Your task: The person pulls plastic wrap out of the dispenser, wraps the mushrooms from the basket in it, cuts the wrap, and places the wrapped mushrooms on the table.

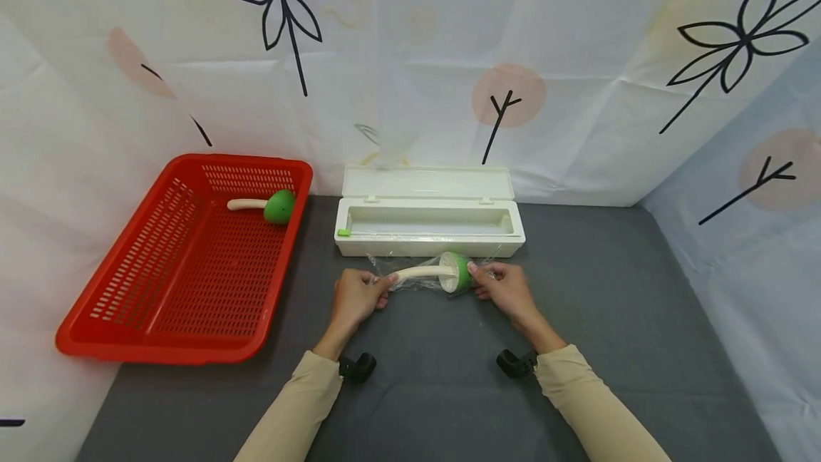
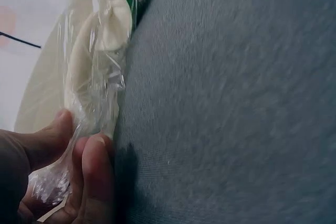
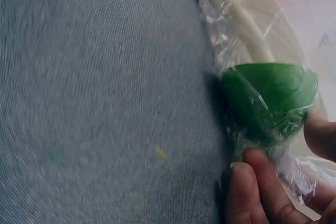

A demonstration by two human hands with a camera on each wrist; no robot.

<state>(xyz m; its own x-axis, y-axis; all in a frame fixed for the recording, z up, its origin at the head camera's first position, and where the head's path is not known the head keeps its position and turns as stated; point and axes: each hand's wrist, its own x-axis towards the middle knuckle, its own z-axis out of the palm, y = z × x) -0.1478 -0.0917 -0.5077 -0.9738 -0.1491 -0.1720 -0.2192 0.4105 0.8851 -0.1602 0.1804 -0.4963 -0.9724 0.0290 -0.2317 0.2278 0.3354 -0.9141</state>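
A toy mushroom with a green cap and cream stem [image 1: 423,272] lies sideways in clear cling film [image 2: 110,69], just in front of the white dispenser box. My left hand [image 1: 360,298] pinches the gathered film at the stem's end, thumb against fingertips. At the cap end my right hand [image 1: 507,292] pinches the film beside the green cap [image 3: 268,100]. Bunched film [image 3: 299,179] shows between the right thumb and fingers. The film lies wrinkled and shiny along the stem [image 2: 81,72].
Behind the hands stands the open white film dispenser box [image 1: 430,247], lid raised, with a green slider [image 1: 344,232] at its left end. A red plastic basket [image 1: 256,348] sits at the left, holding another green-capped toy mushroom [image 1: 279,207]. A patterned white cloth [image 1: 417,41] hangs behind the grey table [image 1: 436,391].
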